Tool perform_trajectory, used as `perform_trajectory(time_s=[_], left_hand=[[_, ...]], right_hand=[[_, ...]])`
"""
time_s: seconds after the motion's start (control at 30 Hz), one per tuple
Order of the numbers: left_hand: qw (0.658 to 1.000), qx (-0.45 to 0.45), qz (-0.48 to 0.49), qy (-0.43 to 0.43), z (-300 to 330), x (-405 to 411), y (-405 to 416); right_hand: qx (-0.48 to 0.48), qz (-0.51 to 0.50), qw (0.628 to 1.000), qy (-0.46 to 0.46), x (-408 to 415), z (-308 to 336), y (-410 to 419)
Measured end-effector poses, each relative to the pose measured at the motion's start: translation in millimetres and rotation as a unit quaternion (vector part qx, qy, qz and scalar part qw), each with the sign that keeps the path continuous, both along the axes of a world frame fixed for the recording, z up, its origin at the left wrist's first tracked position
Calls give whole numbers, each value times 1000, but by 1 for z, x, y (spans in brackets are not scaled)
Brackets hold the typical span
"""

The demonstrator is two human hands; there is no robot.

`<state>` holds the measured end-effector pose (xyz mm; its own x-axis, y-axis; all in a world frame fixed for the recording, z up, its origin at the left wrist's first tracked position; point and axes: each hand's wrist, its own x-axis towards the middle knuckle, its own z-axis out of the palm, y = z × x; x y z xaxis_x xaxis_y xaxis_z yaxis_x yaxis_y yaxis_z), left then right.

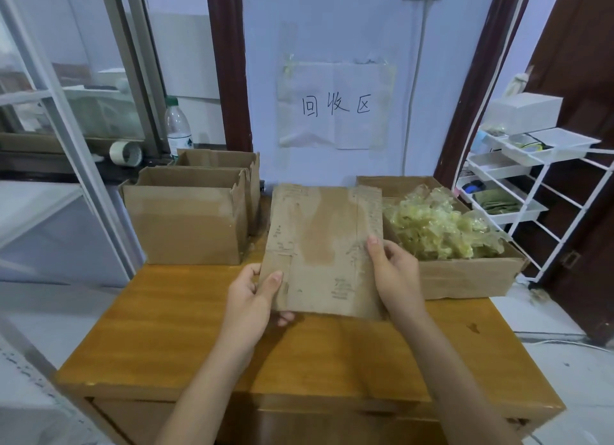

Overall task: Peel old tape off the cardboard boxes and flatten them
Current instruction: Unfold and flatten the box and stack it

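Holding the flattened cardboard box (324, 250) above the desk (172, 328), both hands work at its near end, and this is the relation that governs the next move. The left hand (252, 298) grips the near left corner, thumb on the upper face and fingers curled underneath. The right hand (393, 273) pinches the right edge a little farther up, thumb on the face, with its remaining fingers hidden behind the panel. The panel's long axis runs away from the person, from the near edge between the hands toward the wall, so most of its length lies beyond both grips and is unsupported; it tilts with the far end raised. The face shows torn, scuffed strips where tape appears to have been removed, and no tape is clearly visible on it, so this piece is judged ready to set down. Beyond the left hand, on the far left of the desk, stand two open cardboard boxes (186, 218), upright and not yet flattened, one behind the other. Beyond the right hand, just beside the panel's right edge, sits a shallow cardboard tray (465, 278) filled with crumpled yellowish tape (438, 228). The left hand is the nearer one to the standing boxes, the right to the tray. Farther back, a paper sign (335, 105) is fixed to the wall, a plastic bottle (177, 127) and a tape roll (125, 153) rest on the ledge at left, and a white rack (518, 185) stands at right.
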<state>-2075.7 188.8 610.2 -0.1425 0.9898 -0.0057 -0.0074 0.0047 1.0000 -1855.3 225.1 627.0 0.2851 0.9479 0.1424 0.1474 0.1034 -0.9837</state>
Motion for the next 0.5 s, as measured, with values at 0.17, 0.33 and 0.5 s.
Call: perform_trajectory(time_s=[0.17, 0.33, 0.5], left_hand=[[999, -18, 41, -18, 21, 10, 64], [992, 8, 57, 109, 29, 9, 123], [960, 60, 79, 261, 28, 7, 157]], right_hand=[[-38, 64, 996, 50, -1, 20, 57], [-38, 25, 999, 18, -9, 30, 112], [-48, 20, 998, 28, -17, 28, 150]])
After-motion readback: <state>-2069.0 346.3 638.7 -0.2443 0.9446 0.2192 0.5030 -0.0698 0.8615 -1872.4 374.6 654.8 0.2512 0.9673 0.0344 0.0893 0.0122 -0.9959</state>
